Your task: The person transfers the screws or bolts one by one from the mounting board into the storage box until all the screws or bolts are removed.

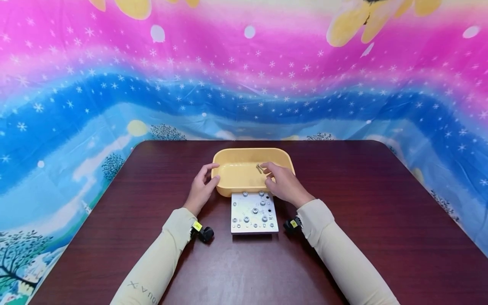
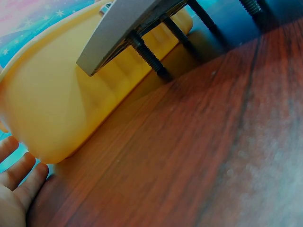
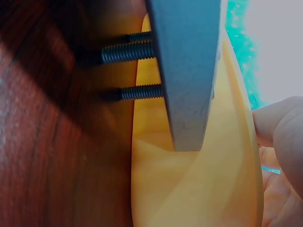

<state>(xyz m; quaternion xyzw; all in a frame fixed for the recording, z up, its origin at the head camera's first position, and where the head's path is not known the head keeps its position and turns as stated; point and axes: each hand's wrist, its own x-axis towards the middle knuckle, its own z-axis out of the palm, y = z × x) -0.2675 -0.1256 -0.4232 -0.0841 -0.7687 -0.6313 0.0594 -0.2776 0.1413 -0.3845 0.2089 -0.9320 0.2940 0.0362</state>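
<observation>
Yellow bin near worktop's far edge. Left hand spread at bin's left end. Right hand by screws, can't tell if pinching.

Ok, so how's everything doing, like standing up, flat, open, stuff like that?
Yellow bin: upright, open at the top.
Metal plate: flat, raised off the table.
Bolts: poking out under the plate.
Thin brass-coloured pieces: slanted; held or loose, can't tell.
Left hand: spread, at the bin's left end.
Right hand: reaching over the bin.
</observation>
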